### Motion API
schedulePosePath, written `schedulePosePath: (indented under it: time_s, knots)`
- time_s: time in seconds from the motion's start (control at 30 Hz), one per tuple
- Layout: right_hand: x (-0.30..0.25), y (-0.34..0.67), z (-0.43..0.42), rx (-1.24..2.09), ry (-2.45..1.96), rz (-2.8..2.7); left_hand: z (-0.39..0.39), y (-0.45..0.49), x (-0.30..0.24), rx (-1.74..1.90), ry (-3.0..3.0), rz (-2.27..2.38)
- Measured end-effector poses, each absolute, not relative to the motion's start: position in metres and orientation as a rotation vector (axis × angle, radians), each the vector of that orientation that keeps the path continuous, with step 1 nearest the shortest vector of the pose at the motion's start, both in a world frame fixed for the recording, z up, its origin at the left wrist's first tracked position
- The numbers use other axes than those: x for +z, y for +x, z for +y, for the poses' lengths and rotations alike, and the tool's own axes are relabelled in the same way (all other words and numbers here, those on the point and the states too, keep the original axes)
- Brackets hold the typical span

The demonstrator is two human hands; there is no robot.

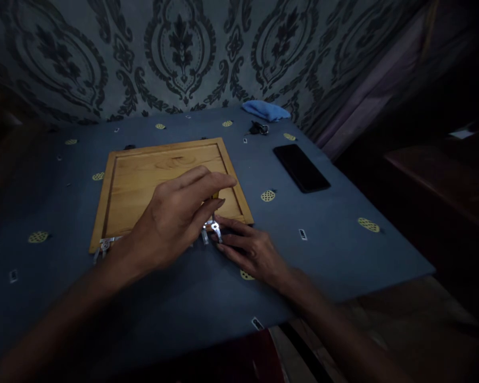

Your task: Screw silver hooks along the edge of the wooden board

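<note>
- A pale grey wall covering (233,74) with dark scrolling medallions rises behind the far edge of the surface.
- The broad surface (335,266), covered in blue-grey sheeting with yellow pineapple prints, carries everything else on the list.
- A square, light-brown wooden panel (138,183) with a raised border lies flat on the surface, its near edge partly hidden by the hands.
- The left hand (178,215) is above the panel's near side, its thumb and fingers pinching a slim tool with a yellow handle (215,196), shaft pointing down.
- The right hand (259,250) is low beside the panel's near right corner; its fingers reach the metal there, but whether they pinch it I cannot tell.
- A flat black rectangular phone (302,168) lies right of the panel, apart from it.
- A crumpled bright-blue cloth (265,110) sits at the far right corner, with a small dark bunch with a ring (258,128) just in front.
- A shiny silver metal hinge (217,231) is at the panel's near edge, directly under the tool.
- Another silver metal hinge (105,246) is at the near left corner, partly covered by the left forearm.
</note>
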State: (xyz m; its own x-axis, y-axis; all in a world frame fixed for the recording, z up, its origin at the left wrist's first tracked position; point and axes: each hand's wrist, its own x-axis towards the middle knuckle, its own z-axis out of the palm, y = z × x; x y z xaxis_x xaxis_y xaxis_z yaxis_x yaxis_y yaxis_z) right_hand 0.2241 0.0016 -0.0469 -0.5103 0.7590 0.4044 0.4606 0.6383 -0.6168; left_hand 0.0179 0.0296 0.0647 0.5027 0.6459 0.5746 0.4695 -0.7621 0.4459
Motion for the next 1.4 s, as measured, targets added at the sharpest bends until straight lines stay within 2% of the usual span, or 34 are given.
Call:
schedulePosePath:
  time_s: [0.87,1.1,1.4]
  knots:
    - [-0.045,0.224,0.001,0.526,-0.945,-2.222,0.044,0.018,0.067,0.922,2.544,0.747]
    - [-0.045,0.225,0.001,0.559,-0.967,-2.235,0.034,0.011,0.073,1.071,2.467,0.982]
    - [-0.046,0.223,0.002,0.581,-0.957,-2.207,0.032,0.013,0.068,0.978,2.501,0.892]
